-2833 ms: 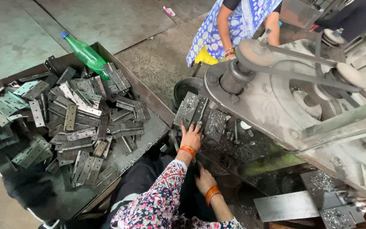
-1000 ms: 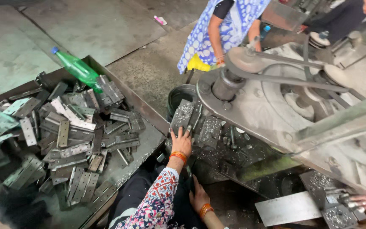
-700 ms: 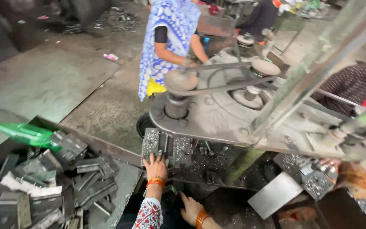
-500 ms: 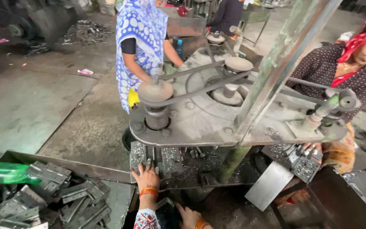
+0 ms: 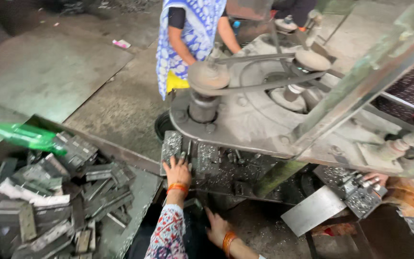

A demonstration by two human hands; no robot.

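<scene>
My left hand (image 5: 177, 170), with an orange bangle and a floral sleeve, lies flat with fingers spread on the machine's dark work ledge (image 5: 226, 175). Its fingertips touch a perforated metal plate (image 5: 171, 144), and a second such plate (image 5: 208, 157) lies just to the right. My right hand (image 5: 216, 224), also with an orange bangle, is lower down in the dark gap under the ledge. Its fingers are apart and nothing shows in it.
A belt-driven machine (image 5: 245, 115) with pulleys (image 5: 208, 76) fills the centre and right. A metal tray (image 5: 142, 192) of grey metal pieces and a green bottle (image 5: 22, 135) lies at the left. One person in blue-white cloth (image 5: 190, 33) stands behind; another's hand (image 5: 377, 180) works at the right.
The view has swung up and right, off the tray towards the machine. My left hand stays on the plates at the ledge. My right hand has sunk lower beneath it.
</scene>
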